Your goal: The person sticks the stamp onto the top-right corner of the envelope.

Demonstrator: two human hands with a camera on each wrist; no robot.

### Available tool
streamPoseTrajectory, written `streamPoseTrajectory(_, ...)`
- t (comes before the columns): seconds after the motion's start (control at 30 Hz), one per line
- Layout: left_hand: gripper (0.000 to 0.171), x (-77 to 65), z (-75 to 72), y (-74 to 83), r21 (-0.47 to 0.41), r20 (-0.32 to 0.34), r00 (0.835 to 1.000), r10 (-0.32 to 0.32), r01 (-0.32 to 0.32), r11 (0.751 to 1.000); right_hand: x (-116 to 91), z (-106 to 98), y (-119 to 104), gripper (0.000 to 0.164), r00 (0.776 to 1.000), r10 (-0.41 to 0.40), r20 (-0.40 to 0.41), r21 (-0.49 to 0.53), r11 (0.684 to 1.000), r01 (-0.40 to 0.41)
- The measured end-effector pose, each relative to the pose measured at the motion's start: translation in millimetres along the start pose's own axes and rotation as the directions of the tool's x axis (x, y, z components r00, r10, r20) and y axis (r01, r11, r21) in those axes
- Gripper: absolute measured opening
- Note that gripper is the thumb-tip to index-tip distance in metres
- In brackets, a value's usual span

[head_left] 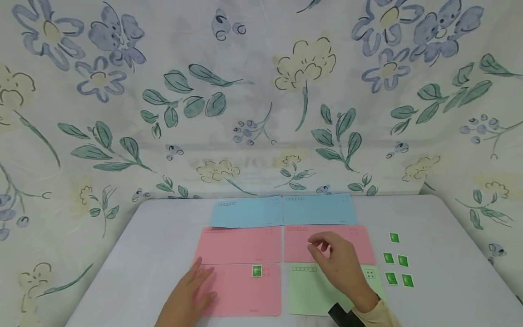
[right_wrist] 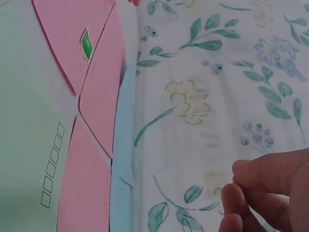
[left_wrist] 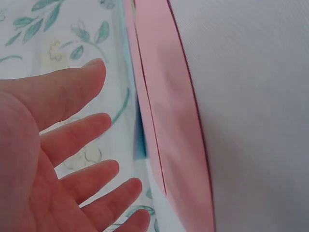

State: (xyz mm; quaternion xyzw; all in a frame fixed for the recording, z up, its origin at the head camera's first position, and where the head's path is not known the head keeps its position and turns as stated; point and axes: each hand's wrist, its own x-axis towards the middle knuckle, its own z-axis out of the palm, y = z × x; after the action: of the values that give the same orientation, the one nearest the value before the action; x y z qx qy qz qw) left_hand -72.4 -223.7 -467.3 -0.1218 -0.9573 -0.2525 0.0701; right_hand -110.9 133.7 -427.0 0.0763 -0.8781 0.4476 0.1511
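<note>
My left hand (head_left: 185,290) lies spread over the left edge of the lower pink envelope (head_left: 239,302), its fingers apart; in the left wrist view the hand (left_wrist: 63,145) grips nothing. A green stamp (head_left: 256,271) sits near that envelope's upper right corner, beside faint printed marks. My right hand (head_left: 337,261) hovers over the upper right pink envelope (head_left: 296,245) and the green envelope (head_left: 306,295). Its thumb and index finger are bent loosely toward each other, and nothing shows between them. The right wrist view shows this hand (right_wrist: 270,193) at the lower right.
Several loose green stamps (head_left: 391,278) lie on the white table (head_left: 441,254) right of the envelopes. Two blue envelopes (head_left: 247,213) lie at the back, above another pink envelope (head_left: 241,245). A floral cloth (head_left: 261,91) hangs behind the table. A black device (head_left: 345,314) is on my right wrist.
</note>
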Motion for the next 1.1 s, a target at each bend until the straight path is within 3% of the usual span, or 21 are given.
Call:
streamPoseTrajectory(0.53, 0.053, 12.5, 8.2, 45.9, -0.063, -0.023, 0.998, 0.066, -0.067, 0.996, 5.5, -28.2, 23.1, 0.013, 0.998, -0.019, -0.061, -0.068, 0.998, 0.015)
streamPoseTrajectory(0.77, 0.052, 18.0, 10.6, 61.2, -0.109, 0.031, 0.999, 0.030, -0.026, 0.994, 8.6, -42.3, 31.8, 0.012, 0.992, -0.026, -0.122, -0.083, 0.996, 0.016)
streamPoseTrajectory(1.1, 0.058, 25.0, 20.1, 78.7, -0.124, 0.070, 0.995, 0.064, -0.054, 0.991, 9.2, -56.0, 41.0, 0.011, 0.990, 0.004, -0.144, -0.069, 0.998, -0.014)
